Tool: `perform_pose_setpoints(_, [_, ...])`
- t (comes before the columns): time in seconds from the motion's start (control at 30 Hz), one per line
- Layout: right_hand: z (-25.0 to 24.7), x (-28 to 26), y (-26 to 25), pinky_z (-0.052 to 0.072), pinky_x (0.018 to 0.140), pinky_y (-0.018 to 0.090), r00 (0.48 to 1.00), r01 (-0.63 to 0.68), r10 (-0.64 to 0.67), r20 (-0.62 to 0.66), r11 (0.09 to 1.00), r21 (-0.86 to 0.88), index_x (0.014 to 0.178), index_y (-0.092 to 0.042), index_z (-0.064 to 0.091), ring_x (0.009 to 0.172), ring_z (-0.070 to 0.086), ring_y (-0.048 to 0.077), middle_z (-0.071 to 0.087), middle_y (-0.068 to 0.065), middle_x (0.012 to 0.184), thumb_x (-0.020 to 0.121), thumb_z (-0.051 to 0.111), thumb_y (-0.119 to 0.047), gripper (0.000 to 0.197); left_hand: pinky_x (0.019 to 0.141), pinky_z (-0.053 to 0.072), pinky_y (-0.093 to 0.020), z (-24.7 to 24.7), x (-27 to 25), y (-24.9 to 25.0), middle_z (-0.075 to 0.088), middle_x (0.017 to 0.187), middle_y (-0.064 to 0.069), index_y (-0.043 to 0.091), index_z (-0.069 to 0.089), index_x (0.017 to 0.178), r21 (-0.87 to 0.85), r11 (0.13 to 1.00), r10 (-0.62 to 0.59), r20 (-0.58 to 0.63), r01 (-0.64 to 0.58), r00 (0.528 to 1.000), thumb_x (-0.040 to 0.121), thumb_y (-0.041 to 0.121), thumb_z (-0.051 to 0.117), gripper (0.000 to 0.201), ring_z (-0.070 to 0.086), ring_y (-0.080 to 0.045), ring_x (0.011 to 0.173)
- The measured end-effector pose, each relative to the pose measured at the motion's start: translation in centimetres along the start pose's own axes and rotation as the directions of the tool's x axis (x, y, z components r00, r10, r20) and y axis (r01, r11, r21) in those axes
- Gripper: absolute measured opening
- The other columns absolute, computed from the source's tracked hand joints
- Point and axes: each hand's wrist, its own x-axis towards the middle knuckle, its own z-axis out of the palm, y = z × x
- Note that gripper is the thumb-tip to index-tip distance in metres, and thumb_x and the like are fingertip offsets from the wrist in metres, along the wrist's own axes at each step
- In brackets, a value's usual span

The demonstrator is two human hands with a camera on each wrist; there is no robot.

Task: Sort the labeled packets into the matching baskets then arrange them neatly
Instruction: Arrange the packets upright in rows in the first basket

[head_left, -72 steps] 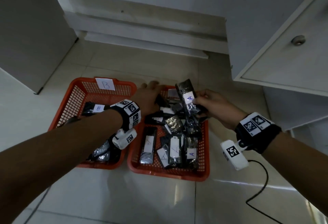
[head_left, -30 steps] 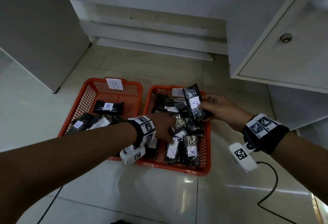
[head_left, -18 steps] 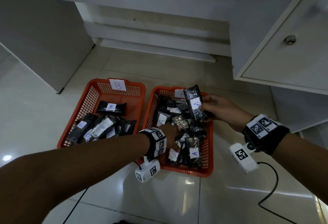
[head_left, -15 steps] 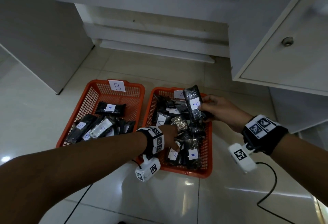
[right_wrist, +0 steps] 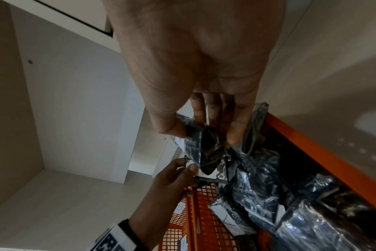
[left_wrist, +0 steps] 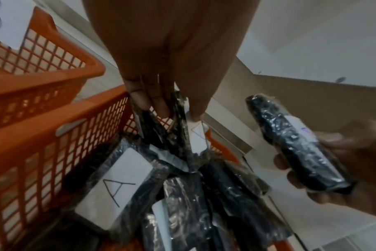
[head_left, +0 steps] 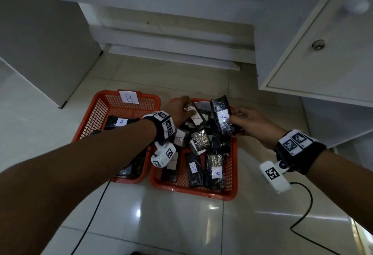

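In the centre of the head view, the right hand (head_left: 250, 125) grips a black wrapped packet (head_left: 222, 117) with a white "A" label, thumb on the label side and fingers curled behind, holding it tilted above the far right part of the A basket (head_left: 193, 192). The left hand (head_left: 179, 111) reaches to the far left corner of the same basket and pinches a second packet (left_wrist: 193, 135) by its upper end, so it hangs from the fingertips (left_wrist: 159, 108) over the loose pile of A packets (head_left: 201, 143) below. The B basket (head_left: 101, 111), at left of the frame, holds its own packets (head_left: 121, 122), partly hidden by the left forearm. Sorting looks nearly done; the heap in the A basket is not yet tidy. The risks, as I judge them: the wrapping looks glossy and slippery, so the pinched packet could slide free and scatter the pile; dragging it out may pull neighbouring packets over the low rim; and the left wrist cable (head_left: 94, 210) trailing across the floor could snag a basket.
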Motion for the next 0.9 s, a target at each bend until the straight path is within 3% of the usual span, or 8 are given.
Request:
perform_pose_setpoints(0.17, [0.1,0.1,0.1,0.058,0.067,0.026,1.0,0.005,-0.005,0.005,1.0,-0.002,0.113,-0.012,0.069,0.085,0.075,0.015,0.079,0.003,0.096,0.095,0.073,-0.015,0.019,0.097,0.049,-0.046,1.2,-1.1,-0.2,0.049,0.136,-0.014,0.024,0.053,0.137,0.192,0.981,-0.019,-0.104,0.039,0.994,0.084,0.042,0.074,0.06,0.056,-0.038,0.112])
perform_pose_setpoints(0.27, [-0.2,0.2,0.4,0.059,0.068,0.027,1.0,0.001,-0.001,-0.006,1.0,-0.01,0.112,-0.012,0.069,0.084,0.075,0.014,0.079,0.004,0.097,0.093,0.075,-0.016,0.02,0.095,0.048,-0.043,1.0,-3.0,0.6,0.055,0.125,-0.004,0.026,0.06,0.116,0.306,0.928,0.231,-0.03,-0.211,0.972,0.086,0.042,0.071,0.036,0.053,-0.03,0.114])
perform_pose_setpoints(0.33, [-0.4,0.4,0.7,0.059,0.067,0.028,1.0,-0.005,0.005,-0.023,1.0,-0.014,0.112,-0.011,0.069,0.084,0.074,0.015,0.078,0.005,0.096,0.093,0.075,-0.016,0.02,0.087,0.049,-0.033,1.2,-4.2,1.1,0.06,0.116,0.0,0.024,0.065,0.108,0.237,0.861,0.372,0.312,-0.451,0.874,0.089,0.036,0.071,0.023,0.057,-0.021,0.108])
perform_pose_setpoints(0.4, [-0.4,0.5,0.7,0.059,0.067,0.028,0.999,-0.011,0.01,-0.037,1.0,-0.025,0.112,-0.01,0.069,0.084,0.074,0.015,0.077,0.006,0.097,0.093,0.074,-0.016,0.02,0.083,0.044,-0.025,2.0,-5.3,1.7,0.061,0.118,-0.002,0.02,0.068,0.116,0.188,0.809,0.33,0.639,-0.558,0.695,0.089,0.032,0.074,0.03,0.059,-0.019,0.106])
perform_pose_setpoints(0.5, [-0.2,0.6,0.6,0.059,0.065,0.026,0.999,-0.014,0.012,-0.039,0.999,-0.031,0.112,-0.009,0.069,0.083,0.074,0.015,0.078,0.008,0.098,0.094,0.073,-0.015,0.019,0.08,0.04,-0.025,4.0,-6.1,1.6,0.062,0.124,-0.007,0.019,0.062,0.136,0.247,0.753,0.219,0.78,-0.61,0.587,0.087,0.028,0.077,0.052,0.06,-0.024,0.112])
perform_pose_setpoints(0.57, [0.1,0.5,0.5,0.058,0.064,0.024,1.0,-0.014,0.013,-0.016,1.0,-0.024,0.109,-0.01,0.069,0.081,0.074,0.013,0.078,0.006,0.095,0.095,0.072,-0.014,0.014,0.075,0.042,-0.028,4.9,-6.5,1.4,0.064,0.121,-0.007,0.021,0.057,0.14,0.28,0.737,0.208,0.771,-0.615,0.601,0.087,0.027,0.077,0.058,0.063,-0.026,0.109])
perform_pose_setpoints(0.7, [0.7,0.2,0.6,0.058,0.069,0.027,1.0,-0.014,0.015,0.027,1.0,-0.026,0.104,-0.013,0.069,0.083,0.075,0.012,0.079,0.002,0.094,0.094,0.073,-0.016,0.012,0.071,0.043,-0.03,5.2,-6.6,1.7,0.065,0.117,-0.011,0.01,0.053,0.134,0.408,0.75,0.142,0.67,-0.521,0.728,0.092,0.029,0.072,0.049,0.065,-0.028,0.106])
perform_pose_setpoints(0.9, [1.8,-0.1,1.3,0.06,0.076,0.03,0.997,-0.041,0.048,0.057,0.991,-0.124,0.114,-0.007,0.07,0.092,0.077,0.025,0.08,0.011,0.103,0.094,0.073,-0.015,0.022,0.07,0.043,-0.027,4.9,-5.9,1.5,0.068,0.106,-0.008,0.008,0.067,0.111,0.323,0.844,0.12,0.664,-0.428,0.738,0.085,0.017,0.073,0.027,0.066,-0.024,0.096])
